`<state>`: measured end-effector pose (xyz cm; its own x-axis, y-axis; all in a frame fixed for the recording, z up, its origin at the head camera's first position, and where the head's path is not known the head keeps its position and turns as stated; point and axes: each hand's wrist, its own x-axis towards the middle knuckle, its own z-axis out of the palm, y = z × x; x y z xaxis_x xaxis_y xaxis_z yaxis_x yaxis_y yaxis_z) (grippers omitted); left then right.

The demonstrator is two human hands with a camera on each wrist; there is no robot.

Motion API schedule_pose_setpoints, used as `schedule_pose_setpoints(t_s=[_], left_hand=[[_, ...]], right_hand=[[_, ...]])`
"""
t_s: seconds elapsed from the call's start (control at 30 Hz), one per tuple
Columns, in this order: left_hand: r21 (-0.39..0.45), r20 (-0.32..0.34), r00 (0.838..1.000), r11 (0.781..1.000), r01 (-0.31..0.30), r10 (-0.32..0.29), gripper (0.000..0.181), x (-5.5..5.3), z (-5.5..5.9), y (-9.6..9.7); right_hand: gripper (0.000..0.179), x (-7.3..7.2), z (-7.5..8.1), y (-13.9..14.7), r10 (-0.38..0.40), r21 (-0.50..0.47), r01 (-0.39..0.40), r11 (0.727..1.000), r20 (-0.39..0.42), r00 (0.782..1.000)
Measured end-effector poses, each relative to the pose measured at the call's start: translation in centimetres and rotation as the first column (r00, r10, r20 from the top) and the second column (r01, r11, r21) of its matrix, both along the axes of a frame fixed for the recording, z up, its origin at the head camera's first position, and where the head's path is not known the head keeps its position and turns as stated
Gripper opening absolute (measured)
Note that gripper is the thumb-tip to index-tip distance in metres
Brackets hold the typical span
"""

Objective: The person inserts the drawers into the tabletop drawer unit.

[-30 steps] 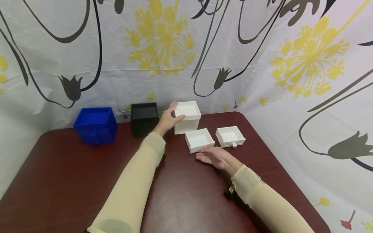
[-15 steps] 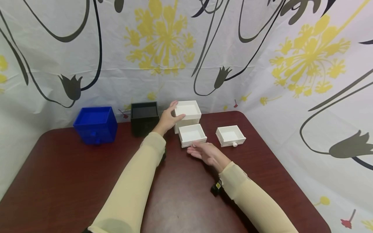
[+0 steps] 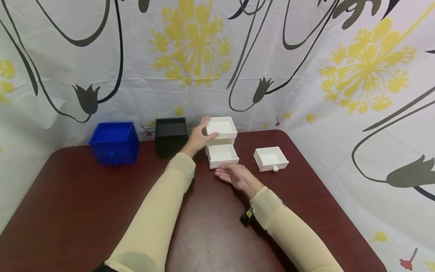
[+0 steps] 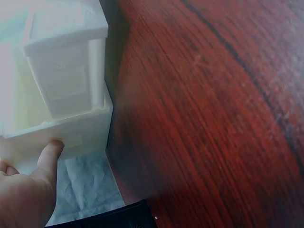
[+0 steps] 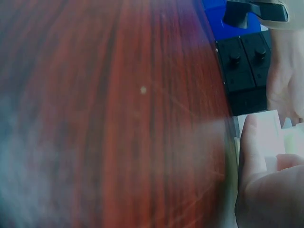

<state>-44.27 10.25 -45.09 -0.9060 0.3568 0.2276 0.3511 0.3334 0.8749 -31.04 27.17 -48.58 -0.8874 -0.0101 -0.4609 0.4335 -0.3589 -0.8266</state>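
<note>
A small white cabinet (image 3: 221, 127) stands near the back of the table. My left hand (image 3: 197, 139) grips its upper left side, thumb toward the front and fingers behind; the left wrist view shows the thumb against the white wall. A white drawer (image 3: 222, 153) juts from the cabinet's lower part, its back portion under the top. At the drawer's front, my right hand (image 3: 239, 176) pinches the knob area between thumb and fingers, palm turned up. The right wrist view shows the thumb on the white drawer front (image 5: 266, 135). The knob itself is mostly hidden by my fingers.
A second white drawer (image 3: 271, 158) with a round knob lies to the right on the dark red table (image 3: 204, 219). Left of the cabinet stand a black cabinet (image 3: 171, 145) and a blue cabinet (image 3: 114, 143). A patterned cloth (image 3: 136, 56) hangs close behind.
My right hand has moved left and away from me with the white drawer, from in front of the cabinet until its back end is inside. My left hand keeps its grip.
</note>
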Motion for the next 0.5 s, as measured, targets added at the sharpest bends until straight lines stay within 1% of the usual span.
schedule_pose_setpoints(t_s=[0.07, 0.23, 0.37, 0.5], left_hand=[[-0.002, -0.004, 1.0, 1.0, 0.002, -0.002, 0.082, -0.11, 0.15, 0.22], [0.027, -0.019, 1.0, 1.0, 0.006, -0.006, 0.082, -0.37, 0.43, 0.32], [0.028, -0.006, 1.0, 1.0, -0.013, 0.013, 0.082, -0.35, 0.04, 0.06], [0.023, 0.008, 1.0, 1.0, -0.012, 0.012, 0.082, -0.19, -0.41, 0.12]], right_hand=[[0.016, -0.17, 0.15, 0.01, -0.007, 0.012, 0.007, 1.0, 0.005, 1.0], [0.016, -0.76, 0.49, -0.17, -0.043, 0.027, 0.043, 0.999, -0.005, 0.999], [0.017, -0.9, 0.33, -0.49, -0.032, 0.017, 0.032, 0.999, 0.009, 0.999], [0.02, -0.82, -0.09, -0.6, -0.036, 0.022, 0.035, 0.999, 0.025, 0.999]])
